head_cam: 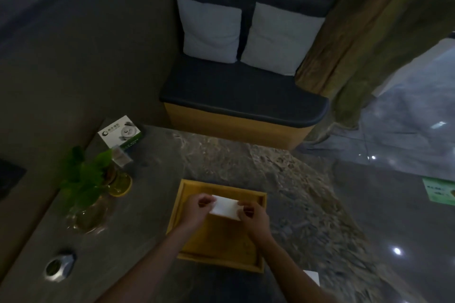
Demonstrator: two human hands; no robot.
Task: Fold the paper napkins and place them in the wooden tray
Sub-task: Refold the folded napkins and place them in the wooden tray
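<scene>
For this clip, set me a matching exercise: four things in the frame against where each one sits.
Things:
1. napkin
2. wooden tray
3. plant
4. pillows

Places:
A. on the dark bench beyond the table
B. held between the left hand and the right hand
C. at the table's left edge, in a glass vase
D. flat on the table, under the hands

Pairs: 1-B, 2-D, 3-C, 4-A

1. The tray (261,231) is showing matt yellow wood.
2. The napkin (227,207) above it is looking like smooth white paper.
3. The table (157,162) under the tray is showing polished, veined stone.
</scene>
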